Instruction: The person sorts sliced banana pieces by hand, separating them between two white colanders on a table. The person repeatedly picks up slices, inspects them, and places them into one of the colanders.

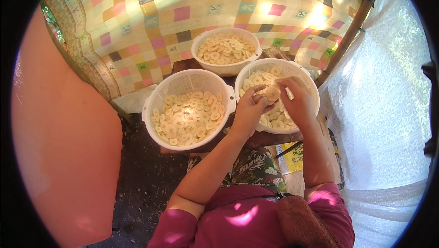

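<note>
My left hand (249, 108) grips a pale peeled banana piece (270, 94) over the right white basket (305, 72). My right hand (297, 99) is closed around a small blade (289, 93) that rests against the banana's end. The basket beneath both hands holds several round banana slices (276, 121). A second white basket (173, 85), left of my hands, is also filled with slices.
A third white basket (228, 67) of slices stands at the back on the dark wooden table (185, 64). A patchwork cloth (183, 15) hangs behind. A large orange surface (64, 147) fills the left. White lace fabric (384, 111) and a bamboo pole (350, 31) stand on the right.
</note>
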Tool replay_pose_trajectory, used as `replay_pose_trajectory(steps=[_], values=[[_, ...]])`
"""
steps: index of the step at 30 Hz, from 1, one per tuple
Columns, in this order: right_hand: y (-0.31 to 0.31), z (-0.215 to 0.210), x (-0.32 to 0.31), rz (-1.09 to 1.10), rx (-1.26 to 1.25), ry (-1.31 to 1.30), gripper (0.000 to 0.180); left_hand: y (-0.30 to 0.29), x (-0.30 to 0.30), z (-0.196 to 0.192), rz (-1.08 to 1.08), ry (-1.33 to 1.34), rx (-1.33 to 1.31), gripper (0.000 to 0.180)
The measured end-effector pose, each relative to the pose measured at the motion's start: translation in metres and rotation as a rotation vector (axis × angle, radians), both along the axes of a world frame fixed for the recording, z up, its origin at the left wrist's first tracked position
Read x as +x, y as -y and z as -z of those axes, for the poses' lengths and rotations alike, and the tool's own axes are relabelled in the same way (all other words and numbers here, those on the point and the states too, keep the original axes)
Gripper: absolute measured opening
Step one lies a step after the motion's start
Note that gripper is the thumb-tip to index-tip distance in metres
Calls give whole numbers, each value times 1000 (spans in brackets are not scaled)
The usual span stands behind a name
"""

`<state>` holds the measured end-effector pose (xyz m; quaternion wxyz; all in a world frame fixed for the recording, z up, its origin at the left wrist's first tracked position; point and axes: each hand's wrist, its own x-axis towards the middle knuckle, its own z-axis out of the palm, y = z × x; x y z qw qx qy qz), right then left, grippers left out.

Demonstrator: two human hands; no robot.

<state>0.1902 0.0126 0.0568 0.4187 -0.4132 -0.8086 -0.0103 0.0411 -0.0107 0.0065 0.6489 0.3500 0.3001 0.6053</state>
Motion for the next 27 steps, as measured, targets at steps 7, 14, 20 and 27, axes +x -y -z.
replay_pose_trajectory(steps=[7,14,20,27], values=[[-35,1,25,92,-107,-287,18,1,1,-3,2,13,7,40],[-25,20,18,-317,-698,-560,23,1,1,0,-9,9,31,42],[-18,9,22,-336,-708,-607,21,1,2,-1,-14,-17,20,41],[-32,-1,44,38,-354,-510,15,3,1,-1,-28,-15,28,42]])
